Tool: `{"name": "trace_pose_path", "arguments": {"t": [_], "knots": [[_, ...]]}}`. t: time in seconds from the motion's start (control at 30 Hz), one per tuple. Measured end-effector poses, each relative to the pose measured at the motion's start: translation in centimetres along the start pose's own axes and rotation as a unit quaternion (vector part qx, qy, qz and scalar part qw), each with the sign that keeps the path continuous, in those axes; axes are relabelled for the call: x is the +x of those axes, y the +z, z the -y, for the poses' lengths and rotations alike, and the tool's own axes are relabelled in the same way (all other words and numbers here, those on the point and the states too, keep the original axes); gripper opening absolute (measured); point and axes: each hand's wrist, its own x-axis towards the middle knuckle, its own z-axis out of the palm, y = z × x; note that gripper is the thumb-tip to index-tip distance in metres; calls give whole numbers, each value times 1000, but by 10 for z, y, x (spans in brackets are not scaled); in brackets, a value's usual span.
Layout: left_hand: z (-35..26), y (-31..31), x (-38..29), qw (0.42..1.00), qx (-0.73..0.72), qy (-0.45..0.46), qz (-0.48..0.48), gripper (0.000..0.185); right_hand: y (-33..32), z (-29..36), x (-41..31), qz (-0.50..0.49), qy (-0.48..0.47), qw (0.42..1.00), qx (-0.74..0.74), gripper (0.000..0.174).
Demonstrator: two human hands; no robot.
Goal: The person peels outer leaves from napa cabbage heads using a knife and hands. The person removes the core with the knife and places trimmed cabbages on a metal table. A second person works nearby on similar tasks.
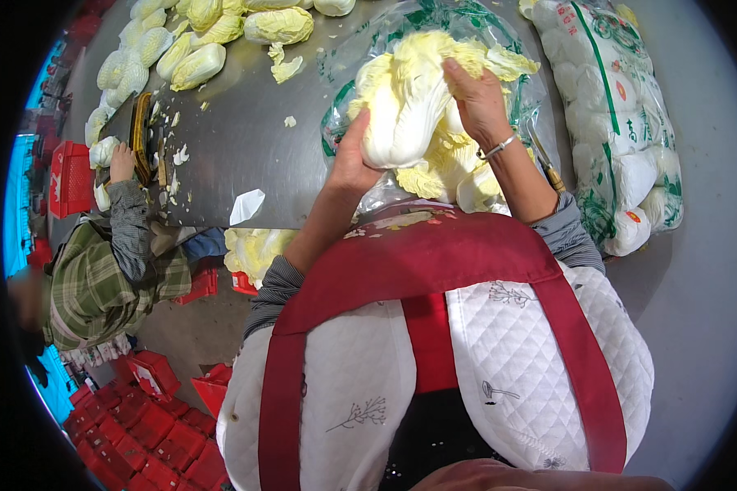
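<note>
A napa cabbage (399, 110) with a white base and pale yellow frilled leaves is held up between my hands. My left hand (355, 159) grips it at the lower left, by the thick base. On its right side, my right hand (482, 101) pinches the leaves between thumb and fingers. Beneath it lies a clear plastic bag (336, 123) with green print, spread over the steel table (252, 141). More cabbages and loose yellow leaves (427, 180) rest on the bag, partly hidden by the held one. A knife with a wooden handle (553, 178) lies beside my right forearm.
A filled bag of wrapped cabbages (620, 123) lies at the right. Several bare cabbages (199, 67) and net-wrapped ones (126, 67) lie at the far left. A co-worker's hand (121, 162) touches a cabbage there. Red crates (153, 423) stand on the floor.
</note>
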Motion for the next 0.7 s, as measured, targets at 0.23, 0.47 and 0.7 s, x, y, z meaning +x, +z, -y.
{"name": "trace_pose_path", "arguments": {"t": [0.23,0.47,0.7], "knots": [[-15,1,-4,995,-89,24,-29,64,-34,13,-37,239,110,942,209,32],[-9,-2,-3,992,-93,78,30,66,-29,14,-38,370,62,889,262,25],[-17,2,-4,990,-65,123,-2,67,-30,39,-42,411,146,731,-525,50]]}}
